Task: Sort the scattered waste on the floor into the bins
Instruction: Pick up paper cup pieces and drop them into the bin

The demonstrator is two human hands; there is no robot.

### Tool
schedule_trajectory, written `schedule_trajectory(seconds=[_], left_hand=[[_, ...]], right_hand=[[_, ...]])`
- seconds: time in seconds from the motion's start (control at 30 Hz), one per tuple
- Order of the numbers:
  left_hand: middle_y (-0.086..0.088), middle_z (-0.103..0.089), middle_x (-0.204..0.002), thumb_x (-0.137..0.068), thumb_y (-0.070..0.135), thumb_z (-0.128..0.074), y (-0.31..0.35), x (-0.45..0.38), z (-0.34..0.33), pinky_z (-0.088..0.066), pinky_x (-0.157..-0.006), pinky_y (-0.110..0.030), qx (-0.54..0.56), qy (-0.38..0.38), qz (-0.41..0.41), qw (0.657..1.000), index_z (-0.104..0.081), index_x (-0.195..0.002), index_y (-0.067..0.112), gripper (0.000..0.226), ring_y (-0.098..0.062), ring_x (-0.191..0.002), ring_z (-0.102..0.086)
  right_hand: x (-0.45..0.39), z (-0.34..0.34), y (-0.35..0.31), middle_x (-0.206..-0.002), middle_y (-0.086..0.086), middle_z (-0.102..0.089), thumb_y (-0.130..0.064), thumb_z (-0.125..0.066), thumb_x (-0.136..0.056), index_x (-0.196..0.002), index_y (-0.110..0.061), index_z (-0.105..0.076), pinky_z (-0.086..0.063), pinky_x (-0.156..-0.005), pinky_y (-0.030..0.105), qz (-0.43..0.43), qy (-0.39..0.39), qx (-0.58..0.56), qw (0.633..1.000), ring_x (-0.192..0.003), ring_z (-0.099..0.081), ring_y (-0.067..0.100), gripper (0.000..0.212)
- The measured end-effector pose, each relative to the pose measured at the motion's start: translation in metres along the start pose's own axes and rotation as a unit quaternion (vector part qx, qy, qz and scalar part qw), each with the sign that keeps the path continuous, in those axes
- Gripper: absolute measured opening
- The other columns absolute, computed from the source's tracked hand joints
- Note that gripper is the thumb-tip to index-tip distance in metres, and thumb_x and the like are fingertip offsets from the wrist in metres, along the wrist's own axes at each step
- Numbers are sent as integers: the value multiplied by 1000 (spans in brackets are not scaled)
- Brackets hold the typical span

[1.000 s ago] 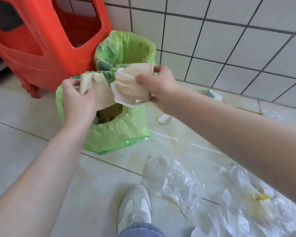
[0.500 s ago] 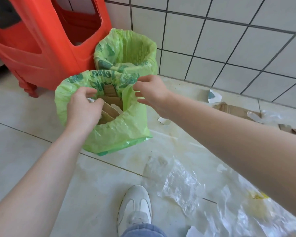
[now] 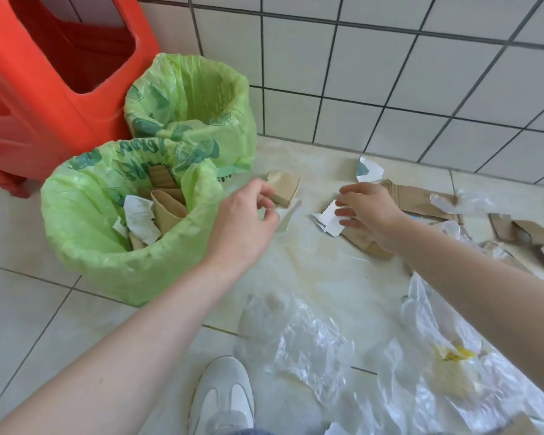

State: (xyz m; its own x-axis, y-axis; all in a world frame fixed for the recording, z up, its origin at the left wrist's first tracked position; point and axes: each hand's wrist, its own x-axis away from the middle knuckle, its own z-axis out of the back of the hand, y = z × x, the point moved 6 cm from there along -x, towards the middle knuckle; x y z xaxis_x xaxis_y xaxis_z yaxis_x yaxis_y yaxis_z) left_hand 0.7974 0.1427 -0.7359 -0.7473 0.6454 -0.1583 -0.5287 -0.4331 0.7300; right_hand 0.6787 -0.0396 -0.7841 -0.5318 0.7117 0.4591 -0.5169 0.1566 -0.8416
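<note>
Moved off the near bin (image 3: 107, 246) since half a second ago: both hands now out over the floor (image 3: 327, 277) to its right, paper let go into the bin. Left hand (image 3: 242, 224) beside the bin's right rim, fingertips at a folded brown card (image 3: 285, 186) lying on the floor; hard to tell whether pinching it or only touching, with a white scrap (image 3: 288, 211) just under the fingers. Right hand (image 3: 366, 211) over a white torn paper (image 3: 327, 219), fingers spread and loosely bent, nothing clearly grasped; brown cardboard (image 3: 421, 200) partly hidden beneath hand and wrist.

Cut off at the right edge: more cardboard pieces (image 3: 522, 233). Clear plastic film (image 3: 311, 346) spread across the lower floor, blurred, edges hard to trace, with a yellow smear (image 3: 456, 356) on it. Shoe (image 3: 222, 397) cropped at the bottom edge. Red stool (image 3: 44, 73) cut off top and left.

Near bin, green-lined: upright brown cardboard strips and rolls, plus crumpled white paper. Far bin (image 3: 201, 98), green-lined too, touching the near one from behind, against the tiled wall (image 3: 390, 73); inside only liner visible, bottom out of sight. A small white-and-blue scrap (image 3: 366, 169) near the wall base.
</note>
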Motion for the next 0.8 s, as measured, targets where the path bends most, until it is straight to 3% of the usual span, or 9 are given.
schedule_trajectory(seconds=[0.13, 0.23, 0.33, 0.43, 0.6, 0.8], left_hand=[[7, -62, -82, -81, 9, -58, -10, -4, -50, -44, -76, -26, -39, -88, 3, 995, -61, -100, 16, 20, -15, -83, -59], [4, -62, -86, -82, 9, -56, -26, -6, -82, -47, -81, -31, -66, -151, 22, 986, -61, -103, 14, 22, -18, -90, -60], [-2, -62, -105, -84, 11, -55, -43, -13, -103, -46, -89, -31, -102, -206, 43, 972, -59, -112, 13, 29, -20, -105, -57], [-5, -51, -126, -87, 15, -53, -54, -22, -118, -41, -97, -33, -136, -248, 57, 957, -51, -125, 13, 38, -24, -120, -47], [-10, -39, -143, -89, 18, -51, -72, -44, -139, -35, -104, -38, -161, -258, 106, 947, -38, -139, 11, 52, -31, -130, -36], [-11, -31, -150, -87, 30, -58, -99, -67, -159, -31, -108, -41, -164, -228, 159, 946, -27, -146, 10, 69, -36, -135, -30]], right_hand=[[-18, 19, 35, -90, 4, -60, -9, -49, -87, -109, -2, -60, -52, -77, 37, 2, 25, 138, 990, -83, -59, 23, 27], [-28, 24, 51, -95, 3, -57, -19, -52, -87, -108, -9, -60, -41, -72, 27, 9, 12, 253, 967, -87, -53, 22, 24], [-37, 25, 59, -106, 7, -60, -27, -53, -91, -114, -9, -58, -45, -82, 32, 28, -3, 351, 936, -100, -55, 25, 31], [-53, 24, 67, -117, 12, -57, -20, -48, -91, -124, -9, -51, -41, -90, 33, 54, -23, 417, 907, -111, -51, 28, 35], [-81, 9, 72, -133, 12, -41, -14, -47, -90, -139, -12, -36, -37, -98, 39, 121, -64, 541, 830, -120, -42, 36, 50], [-112, -19, 72, -150, 2, -19, -3, -53, -83, -145, -23, -18, -45, -99, 41, 186, -79, 592, 780, -133, -25, 36, 74]])
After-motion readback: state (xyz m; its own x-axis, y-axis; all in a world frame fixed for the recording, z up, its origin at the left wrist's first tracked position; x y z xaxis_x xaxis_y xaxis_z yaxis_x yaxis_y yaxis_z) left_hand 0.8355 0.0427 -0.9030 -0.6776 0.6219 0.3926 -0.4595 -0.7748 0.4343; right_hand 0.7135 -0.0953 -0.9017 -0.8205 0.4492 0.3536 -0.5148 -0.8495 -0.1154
